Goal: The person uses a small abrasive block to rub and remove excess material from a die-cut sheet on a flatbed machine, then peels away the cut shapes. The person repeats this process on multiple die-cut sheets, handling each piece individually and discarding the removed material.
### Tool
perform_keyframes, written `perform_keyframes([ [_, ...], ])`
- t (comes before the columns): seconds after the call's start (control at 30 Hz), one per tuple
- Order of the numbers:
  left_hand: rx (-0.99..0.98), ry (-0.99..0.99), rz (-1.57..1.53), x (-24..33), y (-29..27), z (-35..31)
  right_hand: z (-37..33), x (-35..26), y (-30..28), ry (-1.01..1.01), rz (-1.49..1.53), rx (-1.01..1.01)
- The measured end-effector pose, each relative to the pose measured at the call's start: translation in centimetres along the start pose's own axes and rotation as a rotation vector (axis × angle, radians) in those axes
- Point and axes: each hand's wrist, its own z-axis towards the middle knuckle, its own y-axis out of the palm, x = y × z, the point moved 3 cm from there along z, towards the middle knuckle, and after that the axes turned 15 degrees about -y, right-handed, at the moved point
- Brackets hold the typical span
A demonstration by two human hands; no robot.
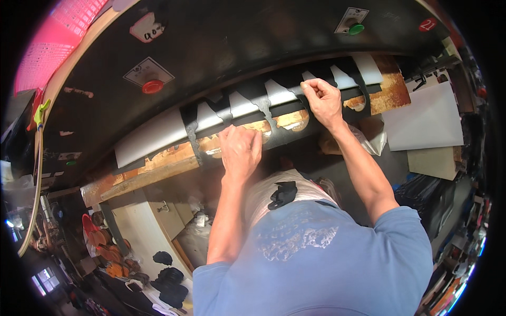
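Observation:
A black sheet (258, 101) with several large cut-out gaps lies across a long white board (150, 138), its narrow strips hanging over the front edge. My left hand (241, 150) is closed at the lower end of one strip, its fingertips mostly hidden behind the knuckles. Farther right and higher, my right hand (322, 102) pinches the sheet by another strip between thumb and fingers. Under the strips shows a worn brown board (174, 156) with shiny clear patches.
Above the board hangs a dark machine panel (226, 47) with a red button (152, 86) and a green button (356, 28). A white sheet (424, 117) sticks out at right. Black scraps (169, 284) lie on a surface lower left. A pink basket (55, 45) sits upper left.

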Motion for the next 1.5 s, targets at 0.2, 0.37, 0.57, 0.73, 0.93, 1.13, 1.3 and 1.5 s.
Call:
perform_keyframes([
  [0.2, -0.237, -0.129, -0.125, -1.0, -2.6, 0.4, 2.7, -3.0, 10.1, -0.352, 0.020, -0.288],
  [0.37, 0.054, -0.516, -0.247, -7.2, -6.7, 7.0, 5.8, -4.2, 20.0, -0.243, -0.127, -0.646],
  [0.57, 0.071, -0.416, 0.085, -12.1, -4.6, 11.1, 6.7, -5.4, 24.4, -0.266, -0.092, -0.593],
  [0.73, 0.064, -0.413, 0.058, -11.6, -4.8, 10.6, 8.7, -4.7, 19.8, -0.128, 0.160, -0.478],
  [0.93, 0.086, -0.400, 0.018, -11.1, -4.9, 10.5, 8.5, -3.2, 14.2, -0.197, -0.221, -0.403],
  [1.13, 0.071, -0.392, 0.030, -10.8, -5.0, 10.8, 7.8, -2.3, 14.2, -0.249, -0.231, -0.415],
  [1.3, 0.071, -0.416, -0.026, -10.8, -5.0, 10.6, 7.3, -2.5, 14.1, -0.262, -0.205, -0.417],
  [1.5, 0.073, -0.455, -0.166, -9.2, -6.1, 8.9, 6.8, -2.1, 14.4, -0.247, -0.246, -0.411],
])
